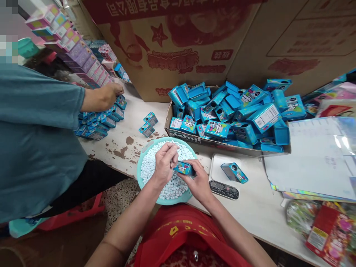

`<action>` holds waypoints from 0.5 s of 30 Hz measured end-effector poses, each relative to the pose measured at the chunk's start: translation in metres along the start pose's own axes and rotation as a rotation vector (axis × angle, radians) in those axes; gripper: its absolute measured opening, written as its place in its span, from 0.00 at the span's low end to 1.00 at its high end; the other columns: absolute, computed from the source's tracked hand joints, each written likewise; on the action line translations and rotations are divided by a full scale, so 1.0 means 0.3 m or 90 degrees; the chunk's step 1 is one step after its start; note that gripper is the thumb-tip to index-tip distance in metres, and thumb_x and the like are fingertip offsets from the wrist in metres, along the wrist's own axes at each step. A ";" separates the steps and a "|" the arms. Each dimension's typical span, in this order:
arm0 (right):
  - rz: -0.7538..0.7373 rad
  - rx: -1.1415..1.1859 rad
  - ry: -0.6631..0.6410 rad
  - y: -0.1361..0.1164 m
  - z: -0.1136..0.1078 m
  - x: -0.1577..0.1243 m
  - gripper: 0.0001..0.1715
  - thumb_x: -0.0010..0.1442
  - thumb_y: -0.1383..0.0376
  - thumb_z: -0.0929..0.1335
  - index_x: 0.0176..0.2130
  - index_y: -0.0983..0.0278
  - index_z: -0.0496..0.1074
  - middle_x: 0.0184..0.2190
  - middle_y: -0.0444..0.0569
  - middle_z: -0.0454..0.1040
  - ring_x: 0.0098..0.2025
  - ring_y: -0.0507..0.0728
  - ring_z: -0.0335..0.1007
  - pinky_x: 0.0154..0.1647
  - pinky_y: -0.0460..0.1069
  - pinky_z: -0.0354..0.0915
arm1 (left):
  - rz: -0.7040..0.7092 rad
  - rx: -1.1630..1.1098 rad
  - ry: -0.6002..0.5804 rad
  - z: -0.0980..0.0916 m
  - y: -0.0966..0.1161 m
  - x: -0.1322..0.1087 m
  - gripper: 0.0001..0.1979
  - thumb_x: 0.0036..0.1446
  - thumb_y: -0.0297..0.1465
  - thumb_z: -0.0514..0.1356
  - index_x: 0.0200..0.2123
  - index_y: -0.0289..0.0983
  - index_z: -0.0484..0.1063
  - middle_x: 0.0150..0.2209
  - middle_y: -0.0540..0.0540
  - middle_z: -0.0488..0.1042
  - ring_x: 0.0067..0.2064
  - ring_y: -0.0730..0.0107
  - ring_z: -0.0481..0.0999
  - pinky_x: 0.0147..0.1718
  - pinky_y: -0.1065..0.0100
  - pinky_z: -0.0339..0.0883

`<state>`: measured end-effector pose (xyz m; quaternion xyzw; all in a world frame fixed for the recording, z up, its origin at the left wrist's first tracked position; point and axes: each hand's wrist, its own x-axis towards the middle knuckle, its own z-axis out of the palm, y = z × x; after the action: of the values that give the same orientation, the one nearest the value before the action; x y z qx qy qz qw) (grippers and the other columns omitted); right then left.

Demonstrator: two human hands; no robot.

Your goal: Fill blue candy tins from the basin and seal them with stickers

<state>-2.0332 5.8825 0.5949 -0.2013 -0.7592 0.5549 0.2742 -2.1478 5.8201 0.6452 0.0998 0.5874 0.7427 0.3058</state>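
Observation:
My right hand (198, 180) grips a small blue candy tin (183, 168), printed "Caramelo", by its right end over the basin. Close against the tin's left end, my left hand (164, 163) is closed with curled fingers; what they hold, if anything, is hidden. Below both hands lies a mint-green basin (139, 174) full of small pale candies (174, 191). To the right, another blue tin (235, 172) lies on a white kitchen scale (215, 168).
Behind the basin stands an open carton (194, 138) heaped with blue tins, backed by a large cardboard box (205, 44). Two tins (148, 124) lie left of it. A co-worker's hand (107, 96) is over rows of tins at left. Sheets (308, 155) and packets (325, 233) lie right.

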 end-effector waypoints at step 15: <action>0.023 -0.032 0.034 0.044 -0.058 -0.062 0.16 0.53 0.61 0.71 0.42 0.60 0.68 0.39 0.49 0.70 0.43 0.58 0.68 0.43 0.53 0.66 | 0.101 1.154 -0.139 -0.171 -0.246 0.086 0.21 0.59 0.46 0.48 0.45 0.38 0.69 0.44 0.38 0.70 0.48 0.52 0.64 0.44 0.56 0.58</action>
<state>-2.0079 5.8879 0.5829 -0.2366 -0.7615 0.5347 0.2796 -2.1695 5.8024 0.5561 0.4110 0.9047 0.0031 0.1123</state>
